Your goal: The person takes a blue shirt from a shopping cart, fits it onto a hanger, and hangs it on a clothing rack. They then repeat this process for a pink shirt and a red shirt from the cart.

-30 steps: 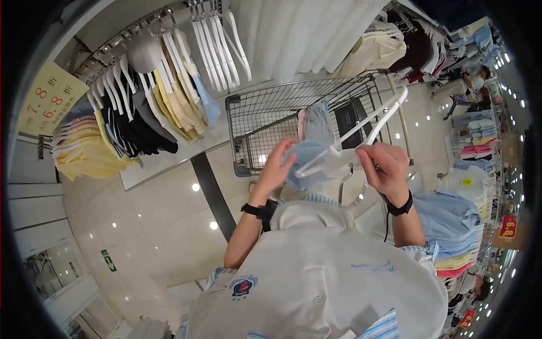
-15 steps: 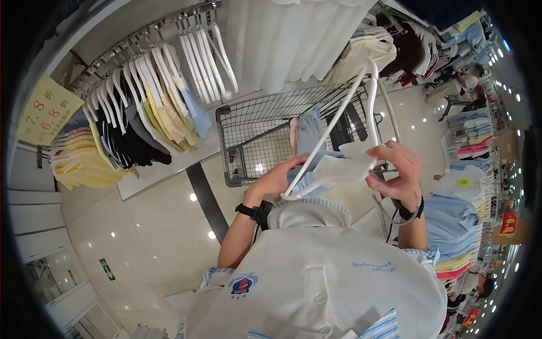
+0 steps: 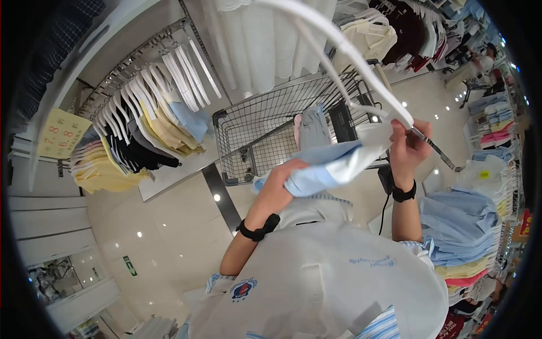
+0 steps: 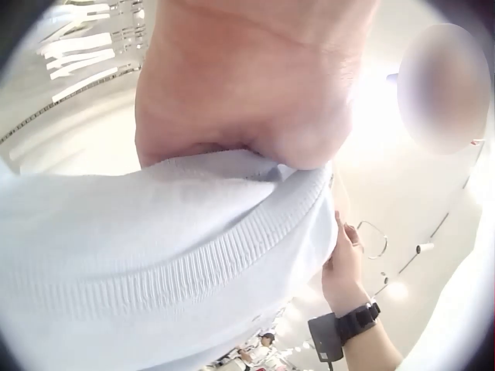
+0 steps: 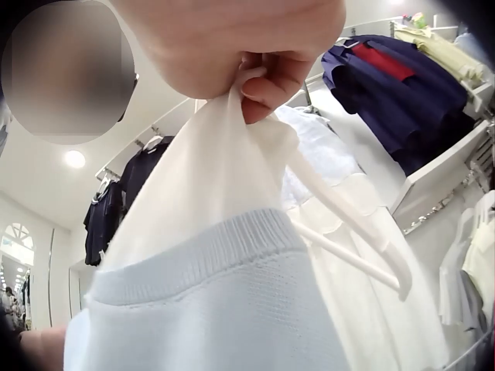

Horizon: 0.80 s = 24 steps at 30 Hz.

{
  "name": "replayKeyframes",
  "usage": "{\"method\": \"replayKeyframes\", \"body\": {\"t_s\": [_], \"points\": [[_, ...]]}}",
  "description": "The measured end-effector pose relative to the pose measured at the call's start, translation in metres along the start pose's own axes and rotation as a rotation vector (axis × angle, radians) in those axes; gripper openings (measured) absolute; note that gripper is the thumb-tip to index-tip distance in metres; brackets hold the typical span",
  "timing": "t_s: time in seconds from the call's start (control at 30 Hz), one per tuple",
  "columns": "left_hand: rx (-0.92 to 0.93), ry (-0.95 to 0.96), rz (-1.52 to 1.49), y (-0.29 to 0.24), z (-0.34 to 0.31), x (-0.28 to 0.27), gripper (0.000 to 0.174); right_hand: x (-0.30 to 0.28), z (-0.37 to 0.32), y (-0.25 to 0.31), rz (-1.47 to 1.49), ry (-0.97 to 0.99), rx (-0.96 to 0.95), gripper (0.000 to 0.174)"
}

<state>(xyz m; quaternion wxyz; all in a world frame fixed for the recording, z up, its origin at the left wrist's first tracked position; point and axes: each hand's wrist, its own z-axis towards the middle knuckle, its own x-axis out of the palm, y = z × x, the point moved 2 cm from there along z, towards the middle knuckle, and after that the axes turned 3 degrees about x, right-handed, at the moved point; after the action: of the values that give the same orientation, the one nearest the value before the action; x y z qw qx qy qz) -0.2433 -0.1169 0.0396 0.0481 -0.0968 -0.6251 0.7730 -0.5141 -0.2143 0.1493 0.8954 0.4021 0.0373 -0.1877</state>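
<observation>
My left hand (image 3: 280, 183) grips a light blue and white garment (image 3: 324, 172); in the left wrist view, its ribbed edge (image 4: 232, 255) hangs below that hand (image 4: 247, 85). At the neck of a white hanger (image 3: 361, 62), beside its metal hook (image 3: 432, 148), is my right hand (image 3: 407, 150). The right wrist view shows this hand (image 5: 247, 54) pinching the white upper part of the garment (image 5: 209, 170), with the hanger's arms (image 5: 356, 224) sticking out behind. Whether any of the hanger is still inside the cloth cannot be told.
A wire shopping cart (image 3: 257, 155) holding folded grey clothes (image 3: 314, 130) stands ahead. Left of it is a rack of hanging clothes (image 3: 144, 127) with a yellow sign (image 3: 63, 134). Blue shirts (image 3: 457, 226) hang on the right, near the right forearm.
The hanger has swung up and closer to the camera, its hook now pointing right. My left hand has moved from the hanger's end onto the garment, which is stretched between both hands.
</observation>
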Motion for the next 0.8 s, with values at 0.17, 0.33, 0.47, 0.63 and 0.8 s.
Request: {"method": "replayKeyframes", "body": {"t_s": [0.17,0.33,0.47,0.63,0.8], "points": [[-0.286,-0.226,0.247,0.0,-0.009,-0.009,0.03,-0.016,0.009,-0.038,0.083,-0.042,0.074,0.022],[-0.281,-0.541,0.06,-0.014,-0.007,-0.007,0.03,-0.018,0.006,-0.075,0.114,0.008,0.187,0.022],[-0.402,-0.648,-0.052,-0.037,-0.004,0.013,0.033,-0.015,0.002,-0.097,0.025,0.098,0.148,0.025],[-0.401,-0.543,-0.142,-0.034,0.003,0.029,0.035,-0.008,0.004,-0.093,0.036,0.147,-0.109,0.023],[-0.451,-0.538,-0.112,-0.046,0.04,0.063,0.017,0.032,-0.06,-0.077,0.508,0.366,0.508,0.031]]}}
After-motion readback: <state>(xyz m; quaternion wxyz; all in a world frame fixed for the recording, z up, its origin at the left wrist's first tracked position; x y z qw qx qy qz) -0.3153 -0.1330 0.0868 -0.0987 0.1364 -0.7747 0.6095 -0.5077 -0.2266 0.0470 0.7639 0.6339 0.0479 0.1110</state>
